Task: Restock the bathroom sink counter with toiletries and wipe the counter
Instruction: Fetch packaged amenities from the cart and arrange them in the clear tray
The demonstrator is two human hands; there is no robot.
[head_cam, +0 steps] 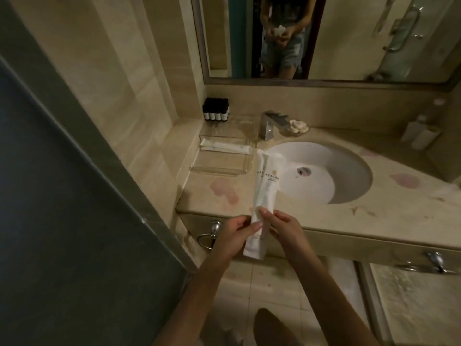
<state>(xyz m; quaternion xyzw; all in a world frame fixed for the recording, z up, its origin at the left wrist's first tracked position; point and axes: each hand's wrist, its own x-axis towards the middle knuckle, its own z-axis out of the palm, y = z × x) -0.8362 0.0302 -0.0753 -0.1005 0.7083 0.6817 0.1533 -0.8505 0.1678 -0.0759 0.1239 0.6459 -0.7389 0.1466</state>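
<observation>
I hold long white toiletry packets (265,188) upright in front of the beige counter (374,211), over its front edge left of the white basin (321,171). My left hand (237,233) grips the lower part of the packets. My right hand (279,226) pinches them from the right with fingertips on the middle. A clear tray (219,168) on the counter's left holds similar white packets (224,147). Several small dark bottles (215,109) stand in the back left corner.
A chrome faucet (268,123) and a soap dish (298,127) sit behind the basin. Pink stains (224,189) mark the counter. A white dispenser (421,133) stands at the far right. A towel ring (209,236) hangs below the counter edge. A mirror (324,36) and a dark door (62,221) flank the space.
</observation>
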